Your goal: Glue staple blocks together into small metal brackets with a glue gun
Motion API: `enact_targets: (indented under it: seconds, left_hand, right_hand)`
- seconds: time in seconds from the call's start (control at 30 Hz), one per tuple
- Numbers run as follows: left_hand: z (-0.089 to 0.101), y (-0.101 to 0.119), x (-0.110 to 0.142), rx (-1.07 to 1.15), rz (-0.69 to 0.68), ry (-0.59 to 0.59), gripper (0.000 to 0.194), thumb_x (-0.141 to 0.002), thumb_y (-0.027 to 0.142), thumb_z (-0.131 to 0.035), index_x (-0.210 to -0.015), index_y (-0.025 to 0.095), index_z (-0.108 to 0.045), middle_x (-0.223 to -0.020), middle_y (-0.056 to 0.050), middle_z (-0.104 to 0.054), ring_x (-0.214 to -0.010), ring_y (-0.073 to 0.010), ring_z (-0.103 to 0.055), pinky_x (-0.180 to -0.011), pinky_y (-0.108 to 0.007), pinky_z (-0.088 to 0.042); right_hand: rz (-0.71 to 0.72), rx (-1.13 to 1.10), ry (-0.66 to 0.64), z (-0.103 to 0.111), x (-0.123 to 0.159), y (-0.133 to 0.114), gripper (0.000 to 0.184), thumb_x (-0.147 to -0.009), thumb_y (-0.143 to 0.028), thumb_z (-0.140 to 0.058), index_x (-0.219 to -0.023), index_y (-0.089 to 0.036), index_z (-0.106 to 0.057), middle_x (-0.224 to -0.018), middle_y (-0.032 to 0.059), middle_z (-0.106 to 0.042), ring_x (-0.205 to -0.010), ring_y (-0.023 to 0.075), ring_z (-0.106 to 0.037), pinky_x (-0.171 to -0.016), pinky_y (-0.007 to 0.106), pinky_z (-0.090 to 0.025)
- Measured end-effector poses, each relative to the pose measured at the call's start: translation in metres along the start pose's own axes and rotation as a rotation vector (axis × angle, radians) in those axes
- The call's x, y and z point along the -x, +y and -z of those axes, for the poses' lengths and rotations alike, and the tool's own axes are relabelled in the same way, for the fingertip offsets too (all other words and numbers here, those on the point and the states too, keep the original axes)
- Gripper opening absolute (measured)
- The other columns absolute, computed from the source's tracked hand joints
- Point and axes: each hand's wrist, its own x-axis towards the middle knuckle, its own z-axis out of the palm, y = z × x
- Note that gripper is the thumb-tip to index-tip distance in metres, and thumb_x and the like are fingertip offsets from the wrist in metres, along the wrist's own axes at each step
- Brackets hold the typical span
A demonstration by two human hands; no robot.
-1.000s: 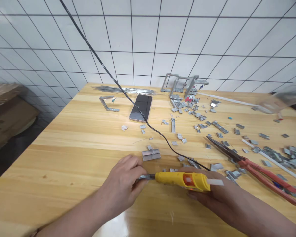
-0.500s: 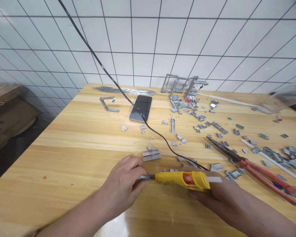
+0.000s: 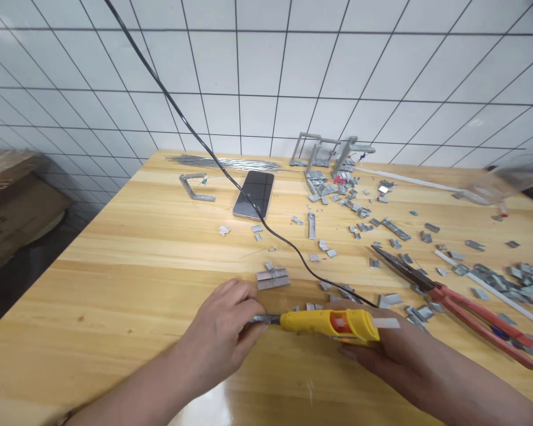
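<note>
My right hand point(image 3: 373, 343) is wrapped round a yellow hot glue gun point(image 3: 311, 321), with a whitish glue stick point(image 3: 385, 323) poking out of its back end. The gun lies level, its nozzle pointing left. At the nozzle tip, my left hand point(image 3: 226, 325) pinches a small grey metal piece point(image 3: 258, 319), mostly hidden by the fingers. Nozzle and piece appear to touch. Just beyond the left hand lies a grooved grey metal strip point(image 3: 273, 278). A black cord point(image 3: 293, 244) runs from the upper left down to the right hand.
Red-handled long-nose pliers point(image 3: 457, 307) lie at the right among many grey metal scraps point(image 3: 519, 284). A phone point(image 3: 254, 195) sits mid-table under the cord. Behind stand grey metal frames point(image 3: 324, 151), a bundle of thin wires point(image 3: 222, 163) and a bent bracket point(image 3: 198, 188). Cardboard boxes point(image 3: 18, 213) are left.
Almost nothing differs. The glue gun has shifted very slightly to the right, its nozzle still at the metal piece, and both hands keep their hold.
</note>
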Motion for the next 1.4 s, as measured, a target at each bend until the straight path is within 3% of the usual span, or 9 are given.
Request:
enact_targets:
  seconds: [0.33, 0.67, 1.4]
  left_hand:
    - [-0.0001, -0.0012, 0.0025, 0.002, -0.001, -0.001, 0.012, -0.085, 0.008, -0.053, -0.083, 0.017, -0.061, -0.083, -0.004, -0.057, -0.079, -0.0186, -0.051, -0.068, -0.031, -0.041]
    - [-0.0005, -0.002, 0.0011, 0.001, 0.01, -0.01, 0.013, -0.085, 0.009, -0.053, -0.085, 0.017, -0.063, -0.085, -0.005, -0.058, -0.08, -0.0194, -0.051, -0.069, -0.032, -0.042]
    - [0.0014, 0.0013, 0.0002, 0.005, 0.009, -0.017, 0.011, -0.086, 0.009, -0.054, -0.086, 0.016, -0.062, -0.084, -0.005, -0.057, -0.079, -0.0188, -0.05, -0.07, -0.032, -0.041]
  right_hand:
    - [0.005, -0.005, 0.036, -0.002, -0.0024, 0.0024, 0.03, -0.084, -0.018, -0.052, -0.109, -0.027, -0.065, -0.104, 0.0038, -0.074, -0.086, 0.0228, -0.07, -0.075, 0.031, -0.057]
    - [-0.009, -0.06, -0.006, -0.0009, -0.0045, -0.0005, 0.034, -0.085, -0.015, -0.052, -0.115, -0.026, -0.062, -0.116, 0.0052, -0.069, -0.102, 0.0246, -0.065, -0.087, 0.035, -0.054]
    - [-0.023, -0.054, -0.012, -0.003, -0.0022, 0.0009, 0.031, -0.086, -0.016, -0.051, -0.114, -0.026, -0.061, -0.114, 0.0034, -0.071, -0.1, 0.0232, -0.066, -0.085, 0.032, -0.055]
